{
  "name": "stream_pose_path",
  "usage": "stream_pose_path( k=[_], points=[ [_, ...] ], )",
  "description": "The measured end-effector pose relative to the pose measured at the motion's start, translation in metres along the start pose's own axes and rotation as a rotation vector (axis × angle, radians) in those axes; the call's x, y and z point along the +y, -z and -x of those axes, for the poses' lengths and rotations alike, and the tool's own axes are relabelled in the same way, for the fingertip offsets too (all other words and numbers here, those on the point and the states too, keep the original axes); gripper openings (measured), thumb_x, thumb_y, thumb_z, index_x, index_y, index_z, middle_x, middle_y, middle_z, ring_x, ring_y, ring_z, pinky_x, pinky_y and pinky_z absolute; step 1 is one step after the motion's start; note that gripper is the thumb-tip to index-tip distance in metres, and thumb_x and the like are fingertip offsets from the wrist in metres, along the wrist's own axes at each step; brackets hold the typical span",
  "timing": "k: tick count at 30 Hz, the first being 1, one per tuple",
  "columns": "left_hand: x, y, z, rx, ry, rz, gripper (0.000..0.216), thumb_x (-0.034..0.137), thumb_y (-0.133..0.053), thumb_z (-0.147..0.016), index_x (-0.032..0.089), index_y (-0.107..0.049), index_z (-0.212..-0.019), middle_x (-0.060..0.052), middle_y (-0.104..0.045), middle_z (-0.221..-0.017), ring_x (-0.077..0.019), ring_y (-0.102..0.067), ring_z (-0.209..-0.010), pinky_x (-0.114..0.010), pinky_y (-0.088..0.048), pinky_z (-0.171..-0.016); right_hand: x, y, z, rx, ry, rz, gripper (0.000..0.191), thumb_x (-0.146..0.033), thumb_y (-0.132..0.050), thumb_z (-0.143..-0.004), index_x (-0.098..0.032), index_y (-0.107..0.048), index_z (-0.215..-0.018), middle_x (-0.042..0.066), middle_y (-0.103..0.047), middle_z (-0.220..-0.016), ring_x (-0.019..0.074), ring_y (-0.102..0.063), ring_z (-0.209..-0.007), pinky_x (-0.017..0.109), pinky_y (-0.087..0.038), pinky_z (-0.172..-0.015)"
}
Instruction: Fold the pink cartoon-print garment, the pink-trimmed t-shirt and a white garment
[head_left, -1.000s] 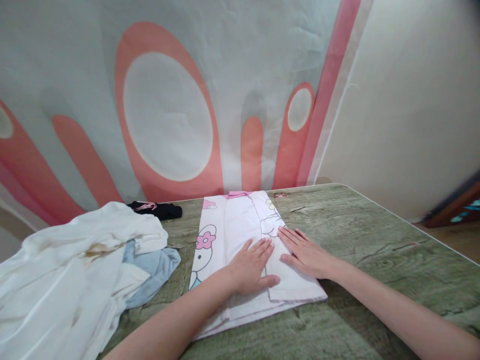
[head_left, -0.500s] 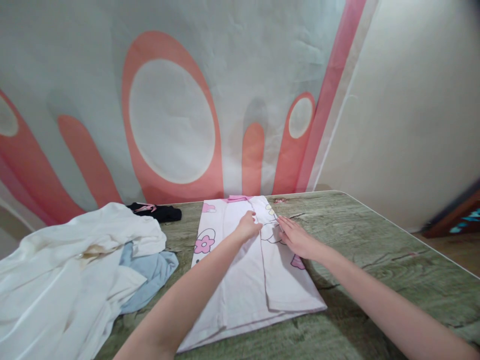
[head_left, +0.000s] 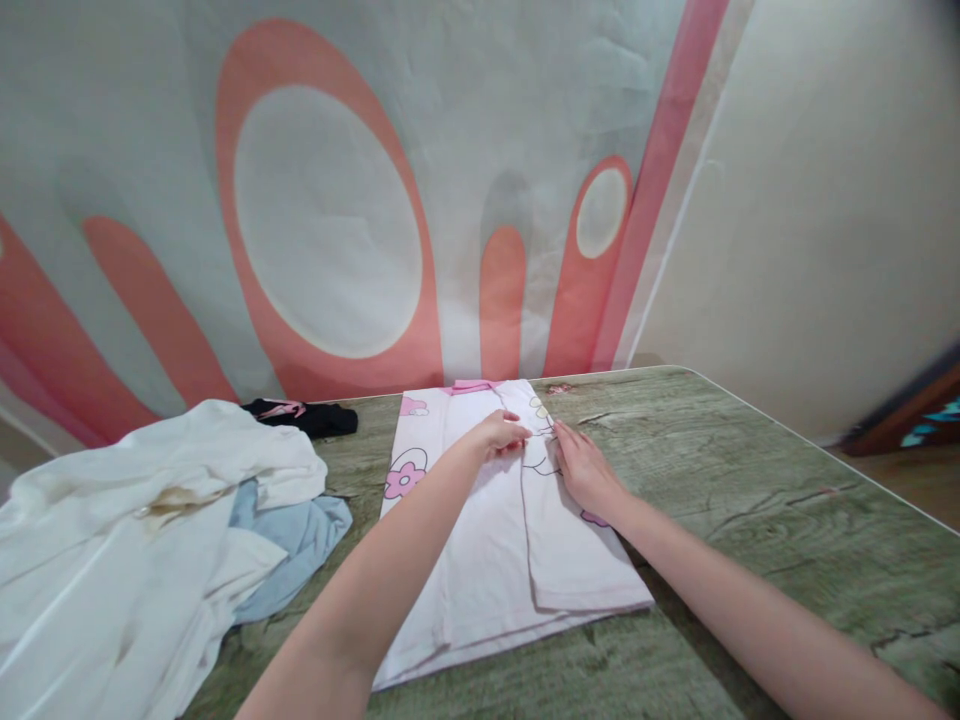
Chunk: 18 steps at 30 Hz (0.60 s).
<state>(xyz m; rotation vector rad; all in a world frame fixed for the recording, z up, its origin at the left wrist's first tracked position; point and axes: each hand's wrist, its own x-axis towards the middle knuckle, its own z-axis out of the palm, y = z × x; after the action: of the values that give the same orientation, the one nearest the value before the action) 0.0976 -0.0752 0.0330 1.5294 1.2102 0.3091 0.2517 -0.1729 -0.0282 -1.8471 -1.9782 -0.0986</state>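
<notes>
A white garment (head_left: 487, 540) with pink flower and cartoon prints lies folded lengthwise on the green wood-grain table (head_left: 750, 500). My left hand (head_left: 496, 434) rests on its far part, fingers curled onto the fabric near the fold edge. My right hand (head_left: 581, 468) lies flat next to it on the right flap, fingers stretched out toward the far end. The two hands almost touch.
A heap of white and light blue clothes (head_left: 150, 540) lies at the left. A small black item with pink trim (head_left: 300, 415) sits behind it. A patterned pink and grey sheet (head_left: 330, 230) hangs behind the table. The table's right edge borders the floor.
Both hands slid from the garment's near middle up to its far part. The left hand went from flat to curled on the fabric. The view shifted slightly.
</notes>
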Motion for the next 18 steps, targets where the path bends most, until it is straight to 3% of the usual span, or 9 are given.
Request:
stream_pose_path(
  k=[5, 11, 15, 18],
  points=[
    [-0.007, 0.002, 0.005, -0.078, -0.088, -0.109, 0.024, 0.019, -0.065, -0.071, 0.014, -0.063, -0.095, 0.002, -0.054, -0.055, -0.0048, -0.041, -0.041, -0.015, -0.028, -0.039, 0.001, -0.002, 0.001, -0.009, -0.018, 0.028, 0.049, -0.013, -0.025, -0.086, -0.008, -0.031, -0.135, 0.015, -0.039, -0.137, 0.0222, -0.034, -0.126, 0.043, -0.025, -0.104],
    [-0.018, 0.0, 0.006, 0.074, -0.221, -0.344, 0.013, 0.017, -0.066, -0.067, 0.012, -0.066, -0.079, -0.003, -0.059, -0.065, -0.0112, -0.054, -0.057, -0.02, -0.04, -0.053, 0.001, 0.001, 0.004, -0.049, -0.051, 0.059, 0.056, -0.004, -0.029, -0.078, -0.007, -0.033, -0.134, 0.015, -0.036, -0.139, 0.0217, -0.032, -0.127, 0.041, -0.023, -0.105],
    [-0.019, -0.007, 0.02, 0.215, -0.307, -0.484, 0.024, 0.022, -0.062, -0.072, 0.017, -0.064, -0.095, -0.008, -0.06, -0.096, -0.0215, -0.058, -0.089, -0.03, -0.043, -0.079, 0.002, 0.004, 0.005, -0.03, -0.012, 0.049, 0.054, -0.004, -0.03, -0.078, -0.009, -0.04, -0.131, 0.013, -0.038, -0.139, 0.0216, -0.032, -0.127, 0.043, -0.021, -0.105],
    [-0.022, -0.015, 0.036, 0.244, -0.538, -0.679, 0.033, 0.027, -0.049, -0.083, 0.021, -0.054, -0.116, -0.009, -0.047, -0.126, -0.0231, -0.044, -0.116, -0.036, -0.031, -0.097, 0.002, 0.007, 0.004, 0.018, 0.062, 0.025, 0.052, -0.007, -0.03, -0.081, -0.01, -0.039, -0.132, 0.012, -0.037, -0.14, 0.0213, -0.029, -0.129, 0.044, -0.019, -0.106]
  ],
)
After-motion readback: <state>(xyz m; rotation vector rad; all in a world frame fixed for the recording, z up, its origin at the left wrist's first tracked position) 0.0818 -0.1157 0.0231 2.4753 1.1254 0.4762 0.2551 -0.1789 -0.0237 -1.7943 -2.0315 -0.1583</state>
